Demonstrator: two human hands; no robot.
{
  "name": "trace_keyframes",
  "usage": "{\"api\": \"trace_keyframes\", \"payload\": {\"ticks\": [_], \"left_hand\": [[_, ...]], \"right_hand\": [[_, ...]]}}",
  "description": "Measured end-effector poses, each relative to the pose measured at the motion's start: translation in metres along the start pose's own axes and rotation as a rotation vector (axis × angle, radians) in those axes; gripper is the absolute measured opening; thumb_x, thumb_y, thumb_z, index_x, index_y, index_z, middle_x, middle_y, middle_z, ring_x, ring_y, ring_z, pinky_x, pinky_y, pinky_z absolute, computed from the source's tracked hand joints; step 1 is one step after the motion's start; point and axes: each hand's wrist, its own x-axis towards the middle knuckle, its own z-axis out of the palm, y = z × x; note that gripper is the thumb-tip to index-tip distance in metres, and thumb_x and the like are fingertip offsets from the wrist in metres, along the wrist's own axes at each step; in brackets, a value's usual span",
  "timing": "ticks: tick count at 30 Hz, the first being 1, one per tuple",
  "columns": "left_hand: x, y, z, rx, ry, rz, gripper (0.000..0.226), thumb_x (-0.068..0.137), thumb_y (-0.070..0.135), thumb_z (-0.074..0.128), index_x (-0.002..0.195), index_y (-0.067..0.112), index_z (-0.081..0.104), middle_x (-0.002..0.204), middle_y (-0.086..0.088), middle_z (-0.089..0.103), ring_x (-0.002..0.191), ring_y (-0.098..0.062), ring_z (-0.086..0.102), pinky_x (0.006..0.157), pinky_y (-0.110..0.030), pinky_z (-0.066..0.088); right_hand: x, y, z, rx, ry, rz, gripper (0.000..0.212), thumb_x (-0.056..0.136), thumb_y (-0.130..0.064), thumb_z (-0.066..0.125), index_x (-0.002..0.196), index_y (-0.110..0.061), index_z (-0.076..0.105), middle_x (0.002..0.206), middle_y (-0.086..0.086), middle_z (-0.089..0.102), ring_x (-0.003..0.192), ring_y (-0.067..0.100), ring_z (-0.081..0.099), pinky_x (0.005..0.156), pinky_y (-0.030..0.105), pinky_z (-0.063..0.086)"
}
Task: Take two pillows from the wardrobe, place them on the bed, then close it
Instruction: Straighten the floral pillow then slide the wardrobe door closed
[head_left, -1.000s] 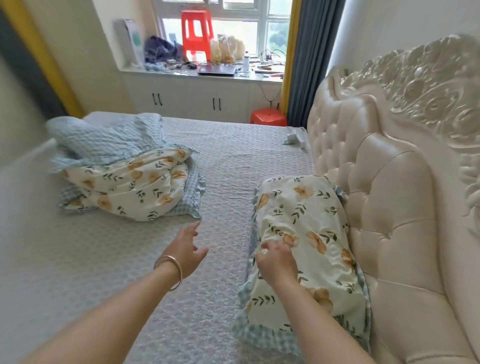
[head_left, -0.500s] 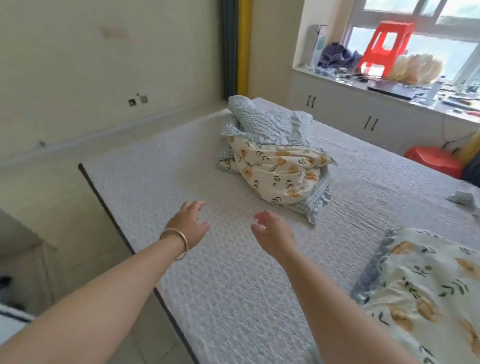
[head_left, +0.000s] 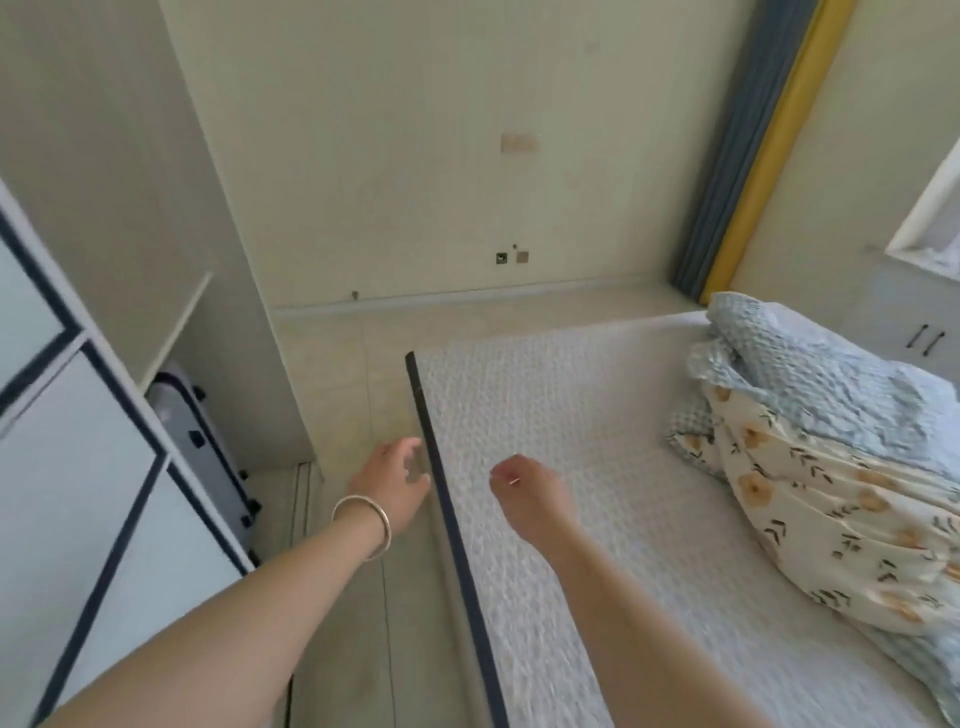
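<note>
The bed (head_left: 561, 415) with its pale quilted cover fills the right half of the head view. A folded floral and blue checked quilt (head_left: 821, 467) lies on it at the right. The wardrobe (head_left: 78, 467), white with dark trim, stands at the left edge with its sliding door pushed aside. My left hand (head_left: 392, 480), with a silver bangle on the wrist, hovers over the floor beside the bed's dark edge, fingers apart and empty. My right hand (head_left: 530, 493) hangs over the mattress, fingers loosely curled, holding nothing. No pillow is in view.
A lilac suitcase (head_left: 208, 441) stands in the gap beside the wardrobe. Tiled floor (head_left: 353, 395) runs between wardrobe and bed. A blue and yellow curtain (head_left: 748, 156) hangs at the far corner. White cabinets (head_left: 914, 332) sit under the window at right.
My view has swung left from the headboard and the floral pillow toward the wardrobe. My right hand has let go of the pillow, and both hands are now empty near the bed's edge.
</note>
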Motion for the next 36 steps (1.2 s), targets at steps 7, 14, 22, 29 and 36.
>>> {"api": "trace_keyframes", "payload": {"ticks": [7, 14, 22, 29, 36], "left_hand": [[0.044, -0.056, -0.064, -0.011, 0.144, -0.200, 0.050, 0.086, 0.024, 0.053, 0.135, 0.023, 0.041, 0.137, -0.002, 0.044, 0.112, -0.019, 0.056, 0.094, -0.036, 0.047], [0.068, -0.081, -0.143, 0.003, 0.452, -0.294, 0.046, 0.089, 0.028, 0.051, 0.133, 0.027, 0.040, 0.134, 0.003, 0.043, 0.109, -0.014, 0.056, 0.087, -0.034, 0.051], [0.082, -0.075, -0.209, 0.129, 0.798, -0.369, 0.045, 0.086, 0.032, 0.054, 0.129, 0.029, 0.041, 0.128, 0.008, 0.047, 0.103, -0.012, 0.057, 0.078, -0.033, 0.054], [0.107, -0.051, -0.280, 0.569, 1.094, -0.135, 0.040, 0.068, 0.008, 0.061, 0.108, 0.010, 0.062, 0.109, -0.004, 0.063, 0.096, -0.028, 0.060, 0.068, -0.031, 0.048], [0.134, -0.062, -0.311, 0.777, 1.241, -0.184, 0.048, 0.065, 0.012, 0.060, 0.113, 0.009, 0.055, 0.121, -0.009, 0.058, 0.118, -0.023, 0.041, 0.098, -0.041, 0.043]], "right_hand": [[0.081, -0.110, 0.066, 0.060, -0.178, -0.169, 0.028, 0.093, -0.026, 0.045, 0.112, -0.017, 0.064, 0.110, 0.005, 0.067, 0.100, 0.024, 0.062, 0.082, 0.032, 0.050], [0.132, -0.231, 0.119, 0.232, -0.372, -0.449, 0.017, 0.093, -0.019, 0.049, 0.093, -0.022, 0.066, 0.090, -0.002, 0.066, 0.074, 0.009, 0.057, 0.055, 0.014, 0.041], [0.149, -0.344, 0.143, 0.477, -0.435, -0.592, 0.019, 0.089, -0.016, 0.049, 0.089, -0.022, 0.067, 0.080, -0.008, 0.066, 0.071, 0.010, 0.061, 0.053, 0.012, 0.042], [0.158, -0.422, 0.126, 0.906, -0.655, -0.501, 0.020, 0.089, -0.014, 0.050, 0.078, -0.019, 0.066, 0.069, -0.001, 0.060, 0.065, 0.012, 0.058, 0.052, 0.017, 0.046], [0.186, -0.476, 0.132, 0.988, -0.903, -0.678, 0.008, 0.088, -0.018, 0.058, 0.082, -0.021, 0.063, 0.077, 0.001, 0.059, 0.074, 0.014, 0.056, 0.072, 0.027, 0.046]]}}
